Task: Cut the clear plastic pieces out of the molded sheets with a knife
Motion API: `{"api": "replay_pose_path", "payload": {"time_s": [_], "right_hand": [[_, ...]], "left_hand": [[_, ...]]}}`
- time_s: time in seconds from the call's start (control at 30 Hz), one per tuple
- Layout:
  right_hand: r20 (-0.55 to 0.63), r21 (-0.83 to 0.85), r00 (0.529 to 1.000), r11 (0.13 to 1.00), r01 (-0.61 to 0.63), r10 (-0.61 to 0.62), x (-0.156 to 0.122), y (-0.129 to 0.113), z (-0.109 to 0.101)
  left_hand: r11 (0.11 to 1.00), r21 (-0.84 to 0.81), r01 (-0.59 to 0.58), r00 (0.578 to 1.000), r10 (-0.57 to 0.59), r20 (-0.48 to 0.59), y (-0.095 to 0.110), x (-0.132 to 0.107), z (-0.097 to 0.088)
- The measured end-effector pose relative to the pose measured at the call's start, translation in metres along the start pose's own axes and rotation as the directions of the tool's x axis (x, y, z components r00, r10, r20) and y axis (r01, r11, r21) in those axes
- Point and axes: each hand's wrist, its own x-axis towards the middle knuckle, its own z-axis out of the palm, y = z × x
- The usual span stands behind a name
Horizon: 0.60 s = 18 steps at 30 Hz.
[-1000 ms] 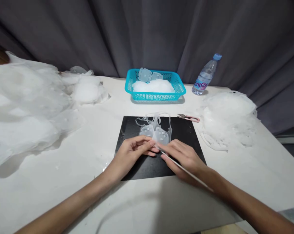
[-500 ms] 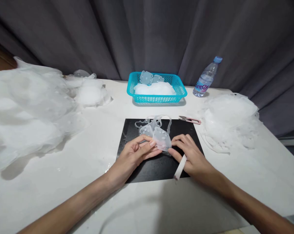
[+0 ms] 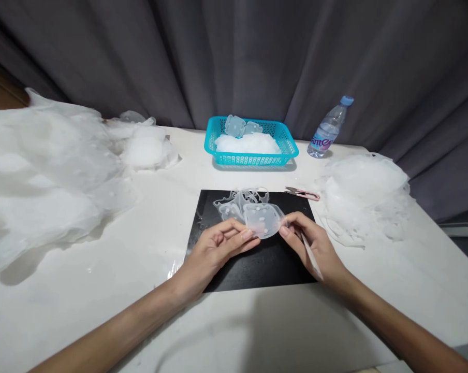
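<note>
A translucent plastic piece (image 3: 263, 220) with small round bumps is held between both hands over a black mat (image 3: 257, 259). My left hand (image 3: 214, 248) pinches its left edge with thumb and fingers. My right hand (image 3: 315, 243) pinches its right edge and also holds a thin white stick (image 3: 309, 254) that slants back along the palm. More clear plastic scraps (image 3: 237, 202) lie tangled on the mat just behind the piece.
A teal basket (image 3: 288, 147) with white plastic pieces stands at the back centre, a water bottle (image 3: 329, 129) to its right. Small pink snips (image 3: 302, 193) lie by the mat's far right corner. Heaps of clear plastic sit at left (image 3: 47, 171) and right (image 3: 364, 191).
The piece has come up off the mat and turned flatter between both hands. My right hand shifted right, and the stick swung from pointing back-right to lying along the palm.
</note>
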Motion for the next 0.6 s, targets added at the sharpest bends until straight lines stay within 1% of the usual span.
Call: {"api": "replay_pose_path", "payload": {"time_s": [0.13, 0.23, 0.3, 0.4, 0.47, 0.53, 0.6], "right_hand": [[0.024, 0.019, 1.000, 1.000, -0.001, 0.001, 0.000, 0.001, 0.001], [-0.008, 0.019, 0.999, 0.999, 0.040, -0.040, 0.000, 0.003, 0.001], [-0.001, 0.014, 0.997, 0.997, 0.080, -0.080, 0.000, 0.002, 0.002], [0.055, -0.010, 0.979, 0.980, 0.198, -0.197, 0.000, -0.003, 0.003], [0.088, -0.030, 0.951, 0.953, 0.301, -0.297, -0.001, -0.006, 0.005], [0.119, -0.048, 0.920, 0.923, 0.382, -0.374, -0.001, -0.008, 0.007], [0.141, -0.059, 0.898, 0.902, 0.428, -0.417, -0.002, -0.008, 0.008]], "left_hand": [[1.000, -0.018, -0.013, 1.000, 0.013, 0.002, -0.001, 0.000, 0.001], [0.999, -0.045, -0.001, 1.000, 0.001, -0.005, 0.000, 0.000, 0.001], [0.996, -0.083, 0.028, 0.999, -0.030, -0.013, 0.002, 0.000, 0.003], [0.981, -0.157, 0.116, 0.993, -0.119, -0.006, 0.003, 0.000, 0.007], [0.973, -0.161, 0.163, 0.986, -0.164, 0.007, 0.002, -0.001, 0.009], [0.980, -0.122, 0.160, 0.987, -0.160, 0.007, -0.001, -0.001, 0.011], [0.988, -0.074, 0.132, 0.991, -0.133, -0.010, -0.002, -0.001, 0.012]]}}
